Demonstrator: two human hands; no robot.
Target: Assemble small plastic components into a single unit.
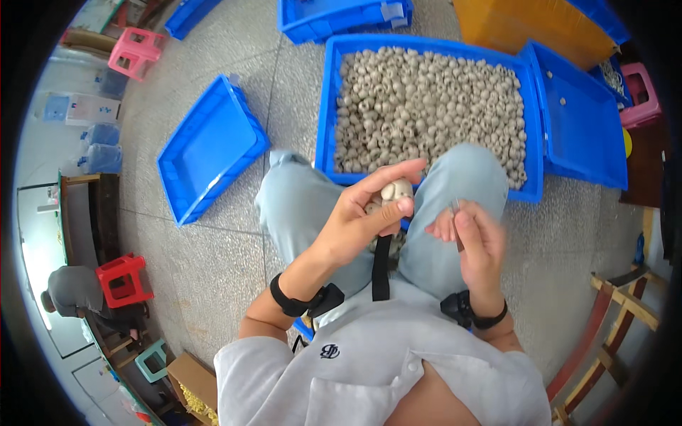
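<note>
Illumination is bright and even, with a glowing light strip (35,285) at the left rim. Motion blur softens the right hand (483,247). Fisheye distortion bends straight edges near the black border.

Blur softens the right hand (479,238) and its thin tool (456,223). The left hand (348,224) partly hides a figurine (398,189); the top edge crops a tray (341,25).

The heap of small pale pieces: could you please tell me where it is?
In the head view, the heap of small pale pieces lies in the large blue crate, above and right of centre, just beyond the person's knees.
</note>
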